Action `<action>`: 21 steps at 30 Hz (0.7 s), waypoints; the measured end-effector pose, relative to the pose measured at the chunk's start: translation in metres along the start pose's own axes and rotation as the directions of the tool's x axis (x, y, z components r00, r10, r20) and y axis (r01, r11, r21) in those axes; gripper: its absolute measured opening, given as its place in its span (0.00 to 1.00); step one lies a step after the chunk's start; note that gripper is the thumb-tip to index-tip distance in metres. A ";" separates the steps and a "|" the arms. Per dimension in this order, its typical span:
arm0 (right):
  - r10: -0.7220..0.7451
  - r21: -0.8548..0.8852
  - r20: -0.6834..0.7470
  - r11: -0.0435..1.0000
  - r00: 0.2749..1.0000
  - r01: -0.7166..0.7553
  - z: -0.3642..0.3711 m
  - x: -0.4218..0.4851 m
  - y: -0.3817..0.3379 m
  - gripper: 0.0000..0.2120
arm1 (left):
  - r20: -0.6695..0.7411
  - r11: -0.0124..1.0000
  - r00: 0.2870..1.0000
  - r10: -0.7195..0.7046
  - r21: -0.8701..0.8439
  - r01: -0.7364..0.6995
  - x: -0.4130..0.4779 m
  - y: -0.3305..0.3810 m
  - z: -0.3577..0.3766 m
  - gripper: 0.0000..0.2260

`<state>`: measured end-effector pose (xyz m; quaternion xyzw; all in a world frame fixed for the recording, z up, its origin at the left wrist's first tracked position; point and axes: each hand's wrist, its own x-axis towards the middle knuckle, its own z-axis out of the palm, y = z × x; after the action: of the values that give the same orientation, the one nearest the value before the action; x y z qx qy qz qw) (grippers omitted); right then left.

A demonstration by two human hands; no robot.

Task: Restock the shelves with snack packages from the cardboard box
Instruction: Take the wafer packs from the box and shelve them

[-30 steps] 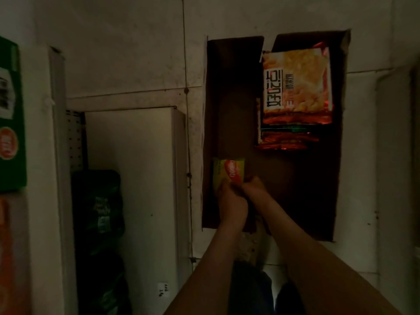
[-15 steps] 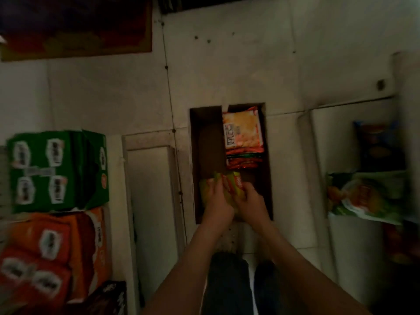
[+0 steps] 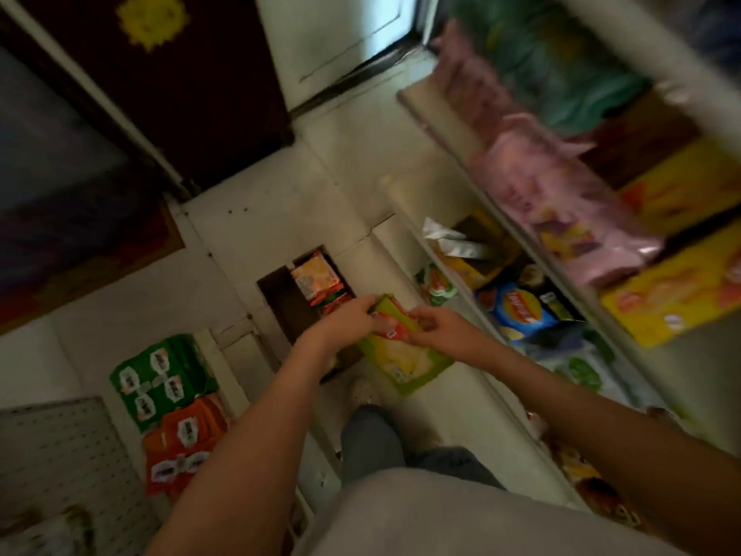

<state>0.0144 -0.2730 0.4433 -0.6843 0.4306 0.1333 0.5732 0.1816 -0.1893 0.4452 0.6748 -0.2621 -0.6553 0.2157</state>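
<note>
Both the left hand (image 3: 353,318) and right hand (image 3: 435,329) curl round a bunch of flat green-and-yellow snack packages (image 3: 403,357), held just right of the open brown cardboard box (image 3: 286,311), probably to carry them together to the white shelves (image 3: 437,128) beyond.

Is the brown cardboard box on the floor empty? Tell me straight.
No: a stack of orange foil snack packages lies inside the brown cardboard box, along its right side.

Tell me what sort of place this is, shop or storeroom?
Most likely a small grocery shop: shelves stocked with snack bags, a blue chip bag among them, stacked green multipacks, and an open cardboard box of packets on the floor.
</note>
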 end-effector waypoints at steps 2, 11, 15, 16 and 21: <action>-0.007 0.108 -0.054 0.994 0.998 0.012 -0.020 -0.043 0.003 0.13 | 0.053 0.999 0.998 0.039 0.025 -0.040 -0.017 0.032 0.022 0.16; 0.089 0.299 -0.323 0.954 0.942 0.012 -0.088 -0.190 0.069 0.08 | 0.318 0.984 0.941 0.116 0.090 -0.151 -0.029 0.123 0.154 0.13; 0.133 0.373 -0.461 0.926 0.877 0.056 -0.108 -0.253 0.102 0.09 | 0.389 0.978 0.912 0.133 0.096 -0.184 -0.037 0.152 0.219 0.09; 0.155 0.399 -0.508 0.914 0.848 0.072 -0.111 -0.266 0.109 0.10 | 0.390 0.976 0.910 0.142 0.095 -0.194 -0.038 0.156 0.232 0.06; 0.359 0.614 -0.653 0.767 0.667 0.188 -0.114 -0.290 0.147 0.16 | 0.344 0.966 0.913 0.220 0.054 -0.254 -0.030 0.168 0.265 0.12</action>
<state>-0.3030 -0.2449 0.5761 -0.4192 0.6769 -0.2806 0.5360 -0.0945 -0.2859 0.5626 0.5266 -0.4065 -0.7157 0.2126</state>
